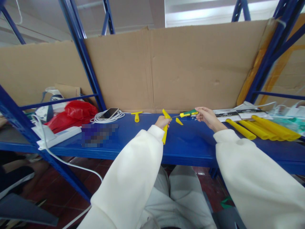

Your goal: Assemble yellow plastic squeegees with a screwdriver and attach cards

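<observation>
I'm gripping yellow part (164, 137) w/ L hand (162, 121) over blue shelf (190, 141), pinching screwdriver (189, 113) by handle end w/ R hand (207, 117), it's pointing at part, yellow tubes (240, 129) lying to R

Looks like you're in a workshop or light-assembly spot: your bench is a blue shelf (190, 151) built into blue metal racking (80, 47), backed with cardboard sheets (202, 66). You've got a screwdriver (189, 113) out over it, yellow tubes (240, 128) lined up at the right and a white power strip (59, 138) at the left. Floor under you is dark red tile (83, 173), utilitarian rather than homely.
</observation>
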{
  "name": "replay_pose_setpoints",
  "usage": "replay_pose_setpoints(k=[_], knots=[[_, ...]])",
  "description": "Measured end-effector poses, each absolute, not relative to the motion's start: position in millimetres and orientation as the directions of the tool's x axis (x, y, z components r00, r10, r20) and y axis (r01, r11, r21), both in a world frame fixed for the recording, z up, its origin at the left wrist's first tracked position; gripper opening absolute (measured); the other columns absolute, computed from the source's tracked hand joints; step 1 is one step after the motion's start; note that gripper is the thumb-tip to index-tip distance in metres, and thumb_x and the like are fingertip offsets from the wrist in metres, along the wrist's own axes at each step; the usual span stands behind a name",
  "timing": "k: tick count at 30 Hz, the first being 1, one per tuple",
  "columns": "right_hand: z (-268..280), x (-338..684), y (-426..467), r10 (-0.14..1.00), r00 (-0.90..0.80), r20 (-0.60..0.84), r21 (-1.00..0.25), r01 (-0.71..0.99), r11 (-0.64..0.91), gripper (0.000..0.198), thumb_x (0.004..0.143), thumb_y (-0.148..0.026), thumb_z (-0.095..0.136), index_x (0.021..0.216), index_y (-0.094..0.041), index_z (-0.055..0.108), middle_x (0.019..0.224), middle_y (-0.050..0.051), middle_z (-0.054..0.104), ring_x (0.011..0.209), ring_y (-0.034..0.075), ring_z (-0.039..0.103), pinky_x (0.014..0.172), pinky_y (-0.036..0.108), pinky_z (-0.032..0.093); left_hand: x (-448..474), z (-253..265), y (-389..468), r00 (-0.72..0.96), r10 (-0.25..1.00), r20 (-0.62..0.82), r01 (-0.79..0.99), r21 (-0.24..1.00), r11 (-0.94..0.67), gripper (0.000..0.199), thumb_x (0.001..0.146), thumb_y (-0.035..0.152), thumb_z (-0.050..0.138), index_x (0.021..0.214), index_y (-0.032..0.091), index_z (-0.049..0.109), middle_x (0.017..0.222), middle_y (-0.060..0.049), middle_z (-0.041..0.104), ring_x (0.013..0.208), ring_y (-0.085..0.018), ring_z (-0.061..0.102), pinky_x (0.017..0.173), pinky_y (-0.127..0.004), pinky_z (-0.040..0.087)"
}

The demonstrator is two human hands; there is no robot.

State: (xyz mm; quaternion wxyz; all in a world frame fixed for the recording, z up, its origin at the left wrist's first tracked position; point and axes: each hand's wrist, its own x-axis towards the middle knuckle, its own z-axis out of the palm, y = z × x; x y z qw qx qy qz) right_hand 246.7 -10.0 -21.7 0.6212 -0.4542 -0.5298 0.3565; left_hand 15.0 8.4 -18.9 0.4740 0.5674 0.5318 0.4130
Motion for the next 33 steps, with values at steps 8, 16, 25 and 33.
replay_pose_setpoints(k=[8, 16, 25, 33], knots=[[-20.6, 244.5, -12.0, 0.931, 0.175, 0.321, -0.947, 0.028, 0.321, 0.033, 0.072, -0.045, 0.083, 0.082, -0.019, 0.064, 0.053, -0.001, 0.063, 0.041, 0.009, 0.052, 0.04, 0.019, 0.041, 14.7, -19.4, 9.0, 0.086, 0.996, -0.037, 0.219, 0.976, 0.017, 0.031, 0.079, 0.002, 0.065, 0.056, 0.016, 0.051, 0.045, 0.006, 0.044, 0.039, -0.007, 0.043, 0.046, -0.021, 0.035], [-20.2, 243.5, -13.1, 0.928, 0.122, 0.352, -0.936, 0.028, 0.351, 0.039, 0.063, -0.038, 0.089, 0.088, -0.02, 0.065, 0.058, -0.004, 0.064, 0.047, 0.008, 0.056, 0.043, 0.018, 0.042, 14.9, -19.4, 9.6, 0.073, 0.997, -0.038, 0.22, 0.975, 0.021, 0.026, 0.079, 0.002, 0.066, 0.06, 0.015, 0.054, 0.045, 0.006, 0.045, 0.039, -0.008, 0.044, 0.046, -0.021, 0.035], [-21.9, 244.4, -10.5, 0.918, 0.187, 0.351, -0.936, 0.091, 0.34, 0.042, 0.061, -0.045, 0.089, 0.082, -0.019, 0.063, 0.06, -0.002, 0.065, 0.046, 0.008, 0.055, 0.042, 0.019, 0.041, 14.8, -19.5, 9.8, 0.071, 0.997, -0.033, 0.239, 0.971, 0.015, 0.029, 0.079, 0.002, 0.065, 0.056, 0.015, 0.052, 0.044, 0.006, 0.044, 0.039, -0.007, 0.044, 0.047, -0.022, 0.037], [-20.2, 240.9, -14.0, 0.92, 0.212, 0.329, -0.944, 0.094, 0.316, 0.044, 0.064, -0.048, 0.087, 0.067, -0.019, 0.055, 0.05, -0.003, 0.058, 0.044, 0.008, 0.052, 0.041, 0.018, 0.04, 15.5, -19.4, 9.0, 0.082, 0.996, -0.031, 0.239, 0.971, 0.01, 0.027, 0.08, 0.001, 0.061, 0.058, 0.015, 0.053, 0.044, 0.006, 0.044, 0.04, -0.008, 0.044, 0.047, -0.022, 0.037]])
